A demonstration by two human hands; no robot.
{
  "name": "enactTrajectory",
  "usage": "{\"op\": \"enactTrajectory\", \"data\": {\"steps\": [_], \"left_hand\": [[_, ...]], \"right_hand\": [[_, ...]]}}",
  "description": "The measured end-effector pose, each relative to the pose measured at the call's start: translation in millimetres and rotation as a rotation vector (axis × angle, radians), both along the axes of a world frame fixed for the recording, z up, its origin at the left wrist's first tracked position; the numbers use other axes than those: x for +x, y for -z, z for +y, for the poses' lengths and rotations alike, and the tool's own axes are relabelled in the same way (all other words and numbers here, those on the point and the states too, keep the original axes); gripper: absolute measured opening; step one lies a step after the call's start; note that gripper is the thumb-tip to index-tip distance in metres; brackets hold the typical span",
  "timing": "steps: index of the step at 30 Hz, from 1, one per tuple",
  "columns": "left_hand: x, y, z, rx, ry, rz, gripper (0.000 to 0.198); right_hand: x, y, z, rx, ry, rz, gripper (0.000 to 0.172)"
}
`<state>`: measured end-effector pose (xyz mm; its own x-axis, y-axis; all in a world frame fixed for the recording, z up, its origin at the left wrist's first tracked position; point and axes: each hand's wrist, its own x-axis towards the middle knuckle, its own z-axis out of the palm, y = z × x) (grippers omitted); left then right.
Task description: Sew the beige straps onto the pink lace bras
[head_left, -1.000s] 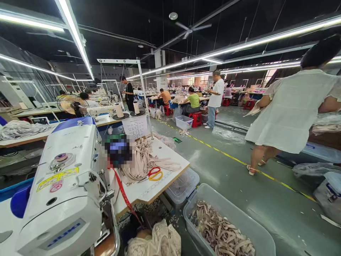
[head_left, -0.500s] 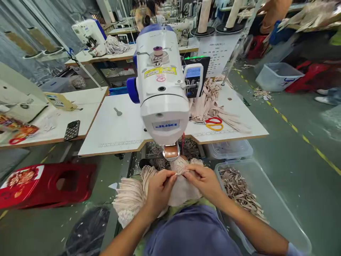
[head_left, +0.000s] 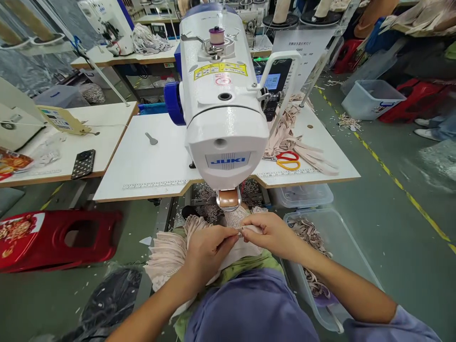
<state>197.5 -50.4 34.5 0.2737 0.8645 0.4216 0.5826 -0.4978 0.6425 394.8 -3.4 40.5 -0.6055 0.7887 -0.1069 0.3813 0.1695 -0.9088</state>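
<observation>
At lower centre of the frame, your left hand [head_left: 209, 248] and right hand [head_left: 276, 235] pinch pale fabric [head_left: 235, 218] below the white sewing machine [head_left: 228, 128]. Scissors [head_left: 280, 158] lie right of centre; a clear bin [head_left: 351, 244] sits lower right.

"JUKI" stands in blue capitals on the plate [head_left: 228, 160] at the front of the machine [head_left: 225, 126]; the yellow label [head_left: 220, 71] farther back on it bears print too small to read, with a pink round sign [head_left: 223, 81] just below; Chinese characters head the sheet [head_left: 297, 52] behind, over smaller marks, among them what looks like "70D"; ruler strips [head_left: 153, 185] line the front of the worktop [head_left: 156, 159], their numbers illegible; blue marking on the bin [head_left: 370, 100] cannot be read.
</observation>
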Motion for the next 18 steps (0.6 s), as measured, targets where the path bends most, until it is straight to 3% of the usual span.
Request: {"op": "enactTrajectory", "data": {"steps": [4,8,14,16,18], "left_hand": [[-2,-0.4,1,-0.067,0.026,0.003,0.018],[-3,-0.4,2,-0.089,0.046,0.015,0.018],[-8,-9.2,2,-0.207,0.037,0.045,0.031],[-15,-5.5,0,-0.268,0.038,0.044,0.036],[-26,7.6,1,-0.275,0.044,0.022,0.037]], "right_hand": [[2,-3.6,1,-0.116,-0.040,-0.007,0.017],[4,-4.8,0,-0.101,-0.061,-0.024,0.017],[-5,-15.9,-3,0.091,-0.087,-0.130,0.015],[-13,-21.6,-6,0.201,-0.134,-0.164,0.013],[-22,-22.8,-9,0.308,-0.197,-0.196,0.014]]}}
